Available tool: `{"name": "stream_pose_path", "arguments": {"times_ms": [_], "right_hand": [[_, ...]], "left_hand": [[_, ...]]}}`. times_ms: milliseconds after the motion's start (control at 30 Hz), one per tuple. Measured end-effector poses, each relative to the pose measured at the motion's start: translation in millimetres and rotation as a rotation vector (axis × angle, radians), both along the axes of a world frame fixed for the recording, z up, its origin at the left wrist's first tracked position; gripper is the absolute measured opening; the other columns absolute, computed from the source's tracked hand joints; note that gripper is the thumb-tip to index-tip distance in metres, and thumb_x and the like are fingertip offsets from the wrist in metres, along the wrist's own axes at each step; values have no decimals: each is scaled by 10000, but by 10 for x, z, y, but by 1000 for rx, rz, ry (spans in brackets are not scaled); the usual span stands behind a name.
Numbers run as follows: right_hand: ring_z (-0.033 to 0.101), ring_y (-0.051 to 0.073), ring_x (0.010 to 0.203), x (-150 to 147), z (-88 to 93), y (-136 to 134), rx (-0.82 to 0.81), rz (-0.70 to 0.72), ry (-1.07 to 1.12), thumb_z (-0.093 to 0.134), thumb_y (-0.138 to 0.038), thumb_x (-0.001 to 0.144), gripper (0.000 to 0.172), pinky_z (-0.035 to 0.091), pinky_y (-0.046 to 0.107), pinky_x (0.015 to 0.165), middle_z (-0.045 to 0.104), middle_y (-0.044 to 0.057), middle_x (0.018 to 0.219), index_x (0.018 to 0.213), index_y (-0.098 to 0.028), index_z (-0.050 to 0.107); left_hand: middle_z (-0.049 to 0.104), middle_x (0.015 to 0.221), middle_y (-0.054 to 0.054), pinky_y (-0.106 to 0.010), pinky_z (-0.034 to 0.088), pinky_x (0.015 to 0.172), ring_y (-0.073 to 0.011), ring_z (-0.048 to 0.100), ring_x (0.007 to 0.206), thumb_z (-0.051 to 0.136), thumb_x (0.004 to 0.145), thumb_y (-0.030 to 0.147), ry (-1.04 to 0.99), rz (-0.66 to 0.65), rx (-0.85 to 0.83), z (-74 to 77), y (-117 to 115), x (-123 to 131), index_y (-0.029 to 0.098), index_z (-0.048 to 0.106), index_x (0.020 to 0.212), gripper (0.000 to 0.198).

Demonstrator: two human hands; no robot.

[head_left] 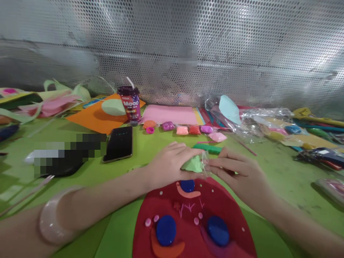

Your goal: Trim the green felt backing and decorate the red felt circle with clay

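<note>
My left hand (172, 163) is closed around a small clear packet of light green modelling clay (194, 165). My right hand (239, 170) pinches the packet's clear plastic end (206, 164) from the other side. Below both hands lies a dark red paper oval (185, 204) on green paper. Blue discs (166, 230), orange and purple clay curves, small pink dots and pink strokes decorate it. Just behind my hands rests a green stick-like piece (206, 148), partly covered by my right hand.
Several wrapped clay packets (194, 129) lie in a row behind my hands. A drink cup with a straw (130, 105) stands beside orange paper (92, 116). A phone (118, 144) lies on the left. Plastic wrappers (249, 125) are heaped right, before a perforated metal wall (161, 46).
</note>
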State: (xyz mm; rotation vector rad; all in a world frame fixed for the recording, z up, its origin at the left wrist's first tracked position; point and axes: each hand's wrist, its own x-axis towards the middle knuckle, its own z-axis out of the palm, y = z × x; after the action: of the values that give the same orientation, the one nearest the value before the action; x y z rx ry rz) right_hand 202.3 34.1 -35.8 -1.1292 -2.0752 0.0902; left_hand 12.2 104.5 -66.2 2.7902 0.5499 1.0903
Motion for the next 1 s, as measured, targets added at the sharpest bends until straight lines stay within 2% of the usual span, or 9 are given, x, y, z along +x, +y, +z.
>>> {"name": "stream_pose_path", "arguments": {"times_ms": [100,333,500,700,867,1000], "right_hand": [[475,96,544,1,-4,8,13,27,-22,543,-99,819,152,399,221,458,518,6,685,816,-171,677],[496,95,574,12,-1,-18,78,90,-7,537,-94,825,130,420,225,472,501,7,738,860,-185,623],[475,109,614,29,25,2,62,157,-6,538,-108,835,168,410,232,479,448,4,737,842,-220,663],[481,104,633,6,53,-12,72,166,1,521,-66,828,172,420,218,498,473,13,749,850,-184,645],[465,115,646,22,55,-13,54,202,-40,506,-82,848,187,412,227,500,444,17,753,806,-202,643],[496,104,666,19,44,-7,83,186,4,516,-62,839,163,428,222,533,483,8,774,879,-199,596]], "left_hand": [[619,875,-58,-321,407,782,-183,552,814,414,831,592,23,-2,-14,5,-13,8,155,523,1126,538],[625,943,-53,-321,409,806,-192,560,876,470,808,580,-7,-30,-95,2,-61,30,178,502,1123,512],[616,898,-55,-317,410,800,-189,558,847,509,792,562,4,-56,-106,11,-68,25,142,511,1104,523],[613,932,-61,-311,419,801,-193,554,878,540,789,535,11,-79,-136,17,-81,29,144,507,1114,510],[620,959,-67,-311,420,822,-198,560,899,583,768,514,26,-101,-150,8,-93,21,147,517,1105,502],[622,974,-76,-309,426,826,-196,563,904,524,795,543,2,-107,-155,0,-96,15,141,511,1118,516]]}}
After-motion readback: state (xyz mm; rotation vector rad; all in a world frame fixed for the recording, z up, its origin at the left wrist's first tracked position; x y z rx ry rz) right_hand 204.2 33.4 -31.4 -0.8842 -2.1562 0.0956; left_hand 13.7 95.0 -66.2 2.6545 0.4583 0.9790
